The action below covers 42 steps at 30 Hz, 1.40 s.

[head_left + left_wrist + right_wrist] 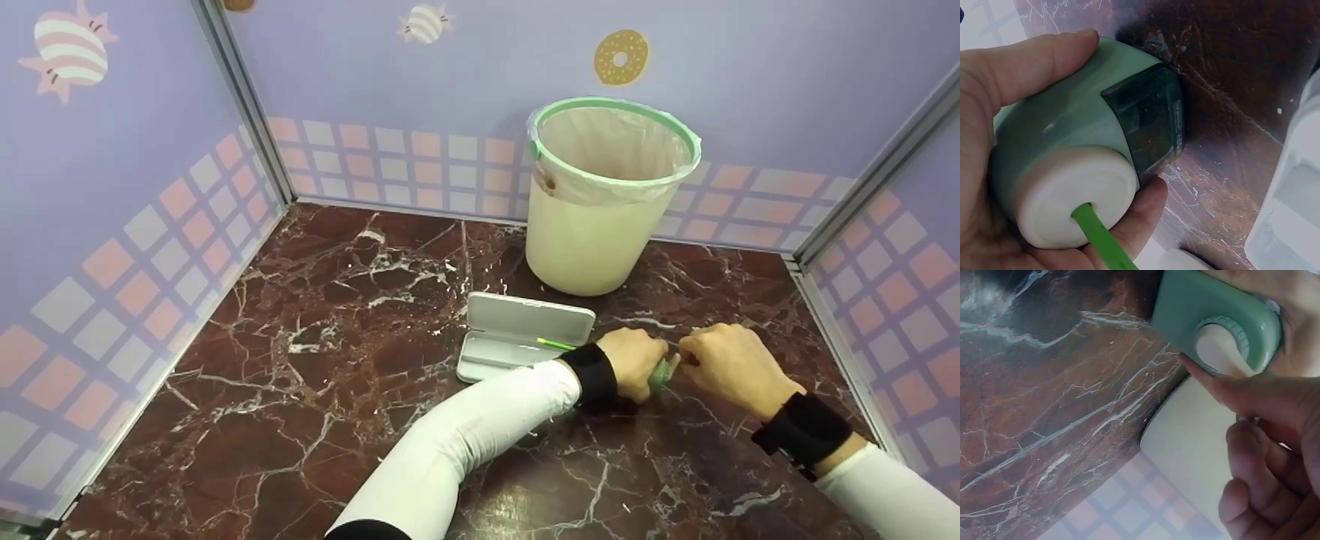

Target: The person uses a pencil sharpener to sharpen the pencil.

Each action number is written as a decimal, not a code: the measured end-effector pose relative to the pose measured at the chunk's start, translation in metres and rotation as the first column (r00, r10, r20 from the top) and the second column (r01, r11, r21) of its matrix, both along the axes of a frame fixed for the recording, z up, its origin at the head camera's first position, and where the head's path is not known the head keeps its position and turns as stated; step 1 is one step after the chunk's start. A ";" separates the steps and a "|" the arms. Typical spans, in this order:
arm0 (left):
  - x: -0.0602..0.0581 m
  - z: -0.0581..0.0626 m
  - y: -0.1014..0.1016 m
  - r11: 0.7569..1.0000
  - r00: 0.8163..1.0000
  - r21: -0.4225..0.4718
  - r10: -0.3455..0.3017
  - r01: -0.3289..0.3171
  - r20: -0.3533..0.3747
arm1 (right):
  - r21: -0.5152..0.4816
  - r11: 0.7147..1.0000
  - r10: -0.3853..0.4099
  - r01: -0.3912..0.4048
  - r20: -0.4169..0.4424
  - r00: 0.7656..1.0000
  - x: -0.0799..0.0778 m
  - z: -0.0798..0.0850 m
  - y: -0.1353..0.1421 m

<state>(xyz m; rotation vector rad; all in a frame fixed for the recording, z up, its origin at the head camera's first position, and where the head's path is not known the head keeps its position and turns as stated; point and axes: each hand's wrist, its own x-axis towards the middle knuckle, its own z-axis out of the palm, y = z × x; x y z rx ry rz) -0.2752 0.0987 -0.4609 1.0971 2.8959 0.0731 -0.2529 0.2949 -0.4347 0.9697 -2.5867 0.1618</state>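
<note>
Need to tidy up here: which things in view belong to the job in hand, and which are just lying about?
In the job:
green sharpener, held in the left hand
green pencil, in the sharpener's hole
pale crank, at the right hand

Seemingly just about:
open grey case
lined bin
white specks

We see a dark-red, white-veined, marble-patterned tabletop [247,442] across the lower frame, bearing an open pale-grey rectangular case [525,319] and white crumbs [437,331] near centre, a round cream bin [589,240] upper right.
</note>
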 end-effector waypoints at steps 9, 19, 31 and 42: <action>-0.001 0.000 -0.004 0.999 1.000 0.025 -0.027 0.027 -0.001 | -0.014 1.000 0.022 -0.021 0.110 0.994 -0.031 -0.033 0.004; -0.001 0.002 -0.003 1.000 1.000 0.009 -0.006 0.006 -0.018 | -0.158 0.984 0.112 -0.083 0.181 0.977 -0.027 -0.054 0.009; 0.001 0.002 -0.003 1.000 1.000 -0.004 0.006 -0.006 -0.019 | -0.024 0.976 0.216 -0.215 0.119 0.969 0.001 -0.062 0.013; 0.003 0.003 -0.002 1.000 0.999 -0.002 0.023 -0.023 -0.030 | 0.037 0.990 0.127 -0.137 0.199 0.972 0.011 -0.054 0.007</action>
